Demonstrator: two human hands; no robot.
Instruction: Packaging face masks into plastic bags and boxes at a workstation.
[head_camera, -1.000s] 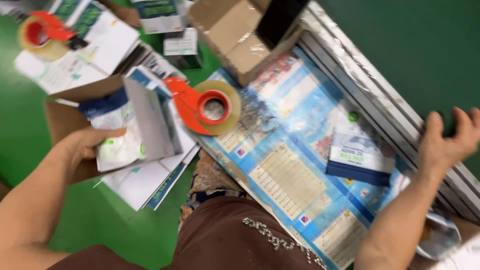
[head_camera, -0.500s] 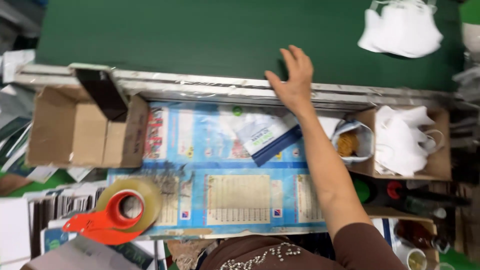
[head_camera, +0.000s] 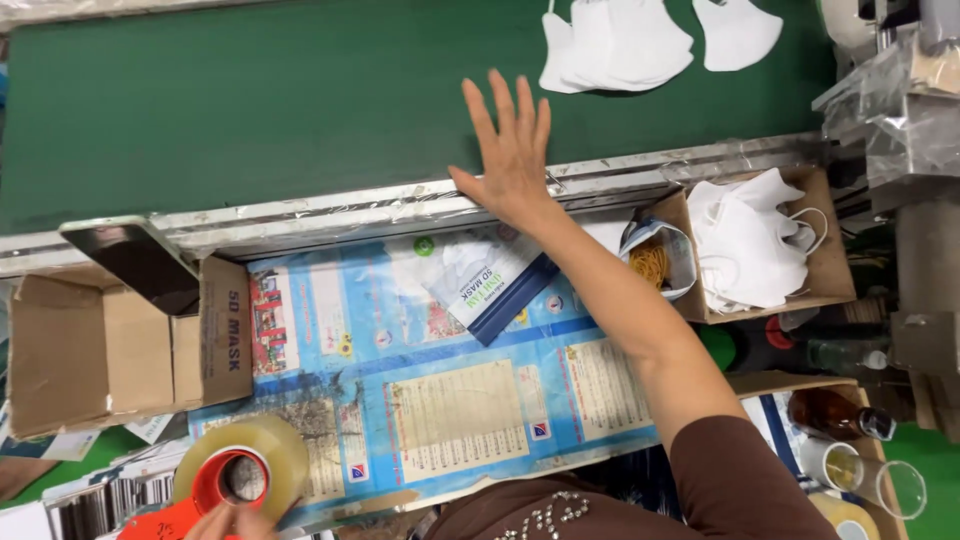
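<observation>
On the green belt (head_camera: 250, 100), right hand (head_camera: 512, 150): fingers spread flat, holding nothing, wrist over the metal rail (head_camera: 330, 212). White masks (head_camera: 615, 45) lie on the belt just beyond and right of the fingertips, apart from them. Left hand (head_camera: 228, 522): at the lower edge, fingers touching the tape roll (head_camera: 245, 470); grip cannot be told. Open cardboard box (head_camera: 775, 245): holds white masks. Small bag (head_camera: 660, 262): rubber bands. Cardboard box at left (head_camera: 110, 345): contents not visible.
</observation>
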